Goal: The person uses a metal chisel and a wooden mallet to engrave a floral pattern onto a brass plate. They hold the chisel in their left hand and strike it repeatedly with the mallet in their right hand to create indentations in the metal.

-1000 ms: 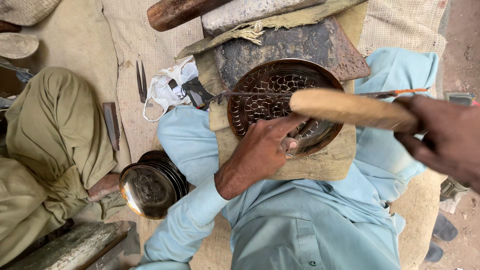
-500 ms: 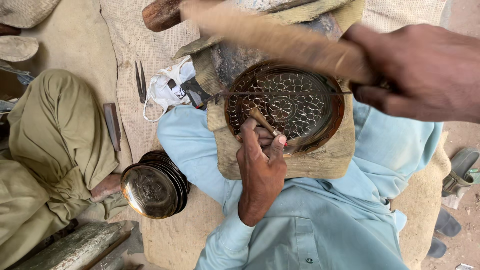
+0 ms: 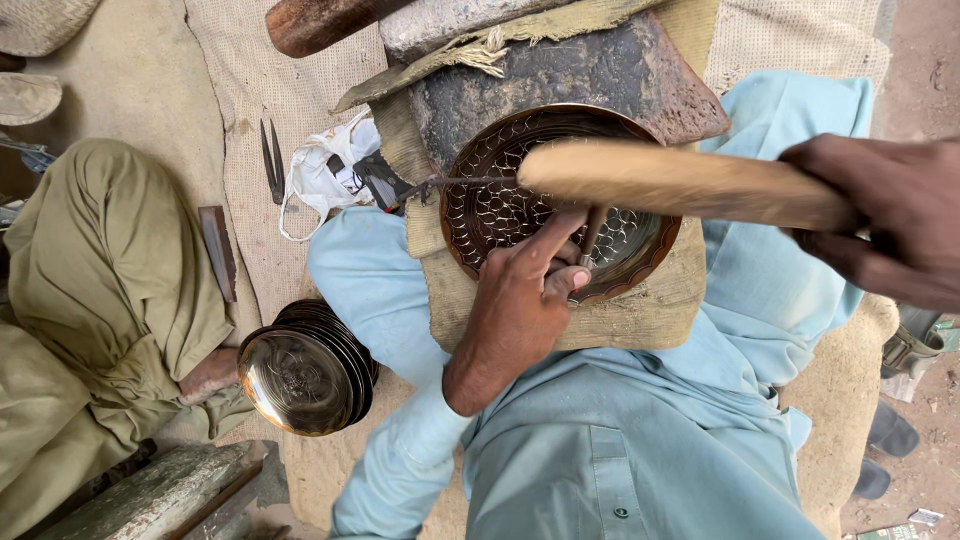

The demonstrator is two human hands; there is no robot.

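A round brass plate [image 3: 560,205] with a dense engraved pattern is laid flat on a dark, worn slab [image 3: 590,70], which is itself set on a folded piece of coarse cloth [image 3: 640,315] across the light-blue-clad lap of the person. Nothing is held in the plate except the tip of a thin metal punch [image 3: 590,235], which is stood nearly upright on the lower part of the patterned surface. The punch is pinched between the thumb and fingers of the left hand [image 3: 520,295], with the index finger stretched out along the plate. Above the plate, a pale wooden mallet [image 3: 680,185] is gripped at its handle end by the right hand [image 3: 890,215], whose fingers are wrapped tightly around it; the mallet is blurred, and its head is seen over the plate's upper half. A thin metal rod [image 3: 460,182] is laid across the plate's left rim. To the left of the slab, a crumpled white plastic bag [image 3: 325,175] and a pair of small dark shears [image 3: 271,160] are seen on the woven mat [image 3: 240,90]. Nearer the left knee, a stack of brass plates [image 3: 310,365] is propped on edge, one nested behind another. Further left, the olive-clad leg [image 3: 100,290] of another seated person is seen, with a flat metal file [image 3: 218,250] just beside it.
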